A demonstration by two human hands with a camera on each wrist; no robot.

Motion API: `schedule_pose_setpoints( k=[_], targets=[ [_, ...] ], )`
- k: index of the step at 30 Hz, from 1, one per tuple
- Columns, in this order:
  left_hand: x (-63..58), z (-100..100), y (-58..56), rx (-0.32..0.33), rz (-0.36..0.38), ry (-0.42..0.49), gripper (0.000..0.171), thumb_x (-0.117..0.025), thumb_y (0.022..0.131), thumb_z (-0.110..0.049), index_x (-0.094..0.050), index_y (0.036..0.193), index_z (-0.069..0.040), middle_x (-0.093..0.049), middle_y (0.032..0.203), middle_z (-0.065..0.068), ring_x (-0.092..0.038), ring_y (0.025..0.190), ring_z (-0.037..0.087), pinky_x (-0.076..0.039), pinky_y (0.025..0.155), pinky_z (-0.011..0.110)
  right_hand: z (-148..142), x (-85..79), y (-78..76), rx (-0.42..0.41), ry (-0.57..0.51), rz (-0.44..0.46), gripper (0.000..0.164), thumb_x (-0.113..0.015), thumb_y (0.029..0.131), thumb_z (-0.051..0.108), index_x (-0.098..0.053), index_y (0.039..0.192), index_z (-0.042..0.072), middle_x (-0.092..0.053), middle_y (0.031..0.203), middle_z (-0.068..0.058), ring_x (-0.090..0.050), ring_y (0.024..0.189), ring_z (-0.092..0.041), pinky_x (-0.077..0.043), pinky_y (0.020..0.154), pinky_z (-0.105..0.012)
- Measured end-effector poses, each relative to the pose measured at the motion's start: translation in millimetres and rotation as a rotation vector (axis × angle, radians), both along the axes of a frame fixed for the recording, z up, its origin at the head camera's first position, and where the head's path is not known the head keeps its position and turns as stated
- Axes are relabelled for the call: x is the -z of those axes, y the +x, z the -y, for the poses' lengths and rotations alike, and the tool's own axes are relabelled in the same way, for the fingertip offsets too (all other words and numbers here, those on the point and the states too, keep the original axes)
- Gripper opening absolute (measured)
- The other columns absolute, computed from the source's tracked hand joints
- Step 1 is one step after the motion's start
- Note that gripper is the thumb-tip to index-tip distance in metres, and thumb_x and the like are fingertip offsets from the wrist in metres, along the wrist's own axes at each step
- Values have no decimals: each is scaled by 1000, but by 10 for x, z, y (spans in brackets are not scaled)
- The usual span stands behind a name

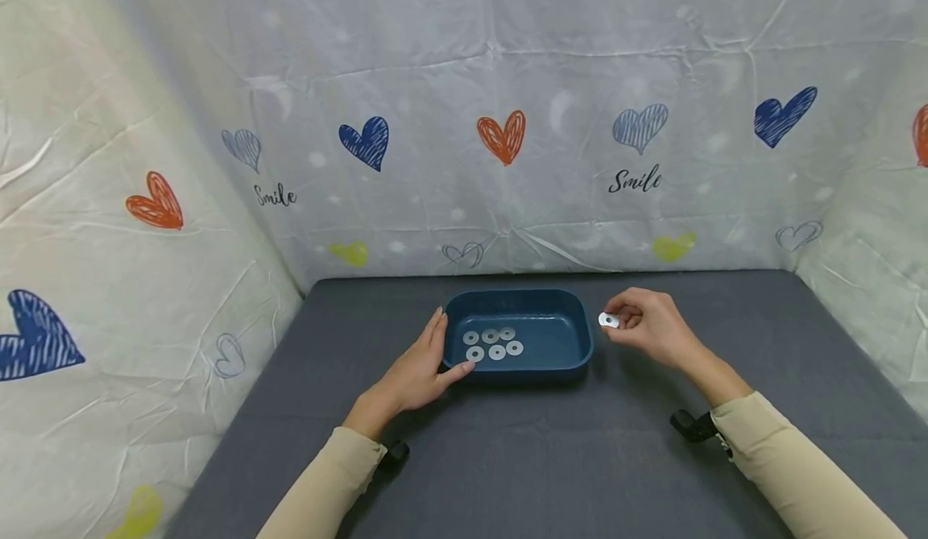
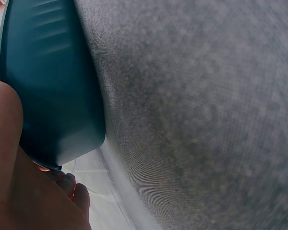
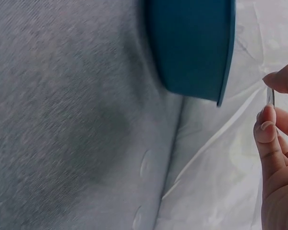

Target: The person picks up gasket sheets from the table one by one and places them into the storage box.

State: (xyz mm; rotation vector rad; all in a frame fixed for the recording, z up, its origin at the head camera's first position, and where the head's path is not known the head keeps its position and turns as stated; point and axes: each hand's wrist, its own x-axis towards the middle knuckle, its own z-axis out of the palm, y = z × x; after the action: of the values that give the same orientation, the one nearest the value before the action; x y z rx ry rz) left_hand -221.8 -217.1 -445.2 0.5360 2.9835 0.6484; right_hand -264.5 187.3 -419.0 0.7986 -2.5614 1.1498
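A blue rectangular tray (image 1: 536,376) stands on the dark table, with several flat metal washers (image 1: 496,352) lying in two rows in its left half. My left hand (image 1: 412,374) holds the tray's front left corner, its fingers along the left side and the thumb over the front rim. In the left wrist view the hand (image 2: 38,191) lies against the tray's outer wall (image 2: 53,96). Just beyond the tray's right end, my right hand (image 1: 652,328) pinches one washer (image 1: 609,320) between thumb and fingers. The right wrist view shows this washer (image 3: 270,97) edge-on, raised above the table.
Grey cloth covers the table (image 1: 544,458). A white curtain (image 1: 435,192) printed with hearts and "Smile" closes off the back and both sides. Dark straps with small devices (image 1: 692,426) sit at the wrists.
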Motion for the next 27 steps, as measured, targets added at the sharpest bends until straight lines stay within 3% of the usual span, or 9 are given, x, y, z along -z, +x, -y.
schedule_pose_setpoints(
  k=[14, 27],
  targets=[
    [20, 2, 0, -1, 3, -2, 104, -52, 99, -66, -6, 163, 1, 2, 172, 16, -18, 155, 35, -26, 121, 53, 395, -89, -19, -98, -36, 0, 20, -83, 85, 4, -75, 103, 3, -66, 90, -4, -62, 73, -13, -55, 64, -28],
    [3, -1, -2, -2, 11, -16, 104, -51, 99, -67, -5, 163, 1, 4, 172, 16, -16, 156, 34, -26, 121, 52, 710, 36, -157, -129, -27, 13, 19, -83, 86, 8, -75, 103, 3, -66, 89, -5, -62, 74, -12, -55, 67, -30]
  ],
)
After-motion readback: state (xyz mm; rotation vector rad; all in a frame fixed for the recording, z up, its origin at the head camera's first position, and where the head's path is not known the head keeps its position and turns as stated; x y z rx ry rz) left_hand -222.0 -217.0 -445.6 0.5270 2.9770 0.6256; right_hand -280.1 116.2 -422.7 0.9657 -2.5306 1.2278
